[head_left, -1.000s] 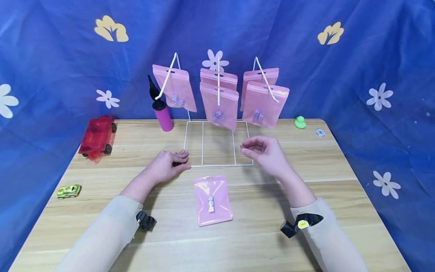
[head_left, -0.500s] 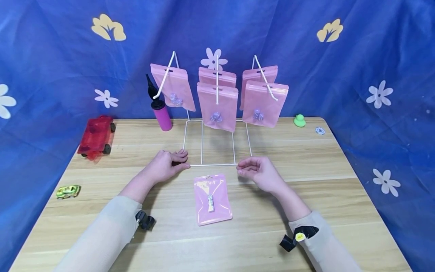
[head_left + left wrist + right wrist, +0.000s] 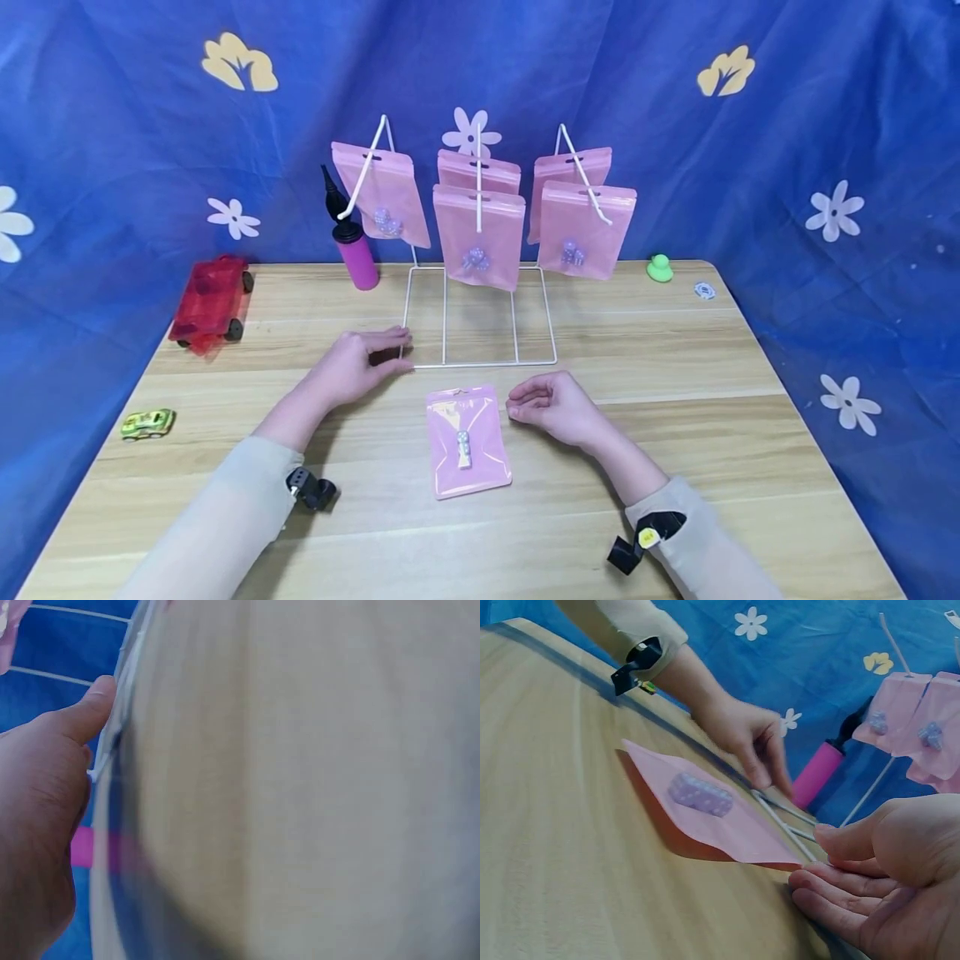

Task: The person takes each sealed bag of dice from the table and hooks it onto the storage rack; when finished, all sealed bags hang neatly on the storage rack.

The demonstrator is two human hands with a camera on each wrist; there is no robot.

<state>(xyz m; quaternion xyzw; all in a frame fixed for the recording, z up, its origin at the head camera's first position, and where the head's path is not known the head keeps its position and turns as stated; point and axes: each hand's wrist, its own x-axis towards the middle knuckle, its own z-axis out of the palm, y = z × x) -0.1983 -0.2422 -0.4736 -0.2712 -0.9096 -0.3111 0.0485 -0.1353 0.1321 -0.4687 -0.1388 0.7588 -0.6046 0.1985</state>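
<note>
A pink zip pouch [image 3: 480, 475] with small dotted dice showing through lies flat on the table before the white wire rack [image 3: 480, 364]. My right hand [image 3: 557, 408] is just right of the pouch's upper edge, fingers loosely bent and holding nothing. In the right wrist view its fingertips are close to a corner of the pouch [image 3: 735, 840]; contact cannot be told. My left hand [image 3: 356, 367] is at the rack's front left corner, thumb and fingers apart on either side of it. Similar pouches hang on the rack's three hooks: one left, two in the middle [image 3: 480, 225], two right [image 3: 585, 221].
A magenta hand pump [image 3: 362, 262] with a black nozzle stands behind the rack's left side. A red toy car [image 3: 212, 296] and a small green toy car [image 3: 147, 423] are on the left. A green duck [image 3: 660, 268] and a chip [image 3: 704, 290] sit back right.
My right hand has come down from the rack's right side, past its front bar, to beside the lying pouch. My left hand has shifted slightly left, its fingers spreading at the rack corner.
</note>
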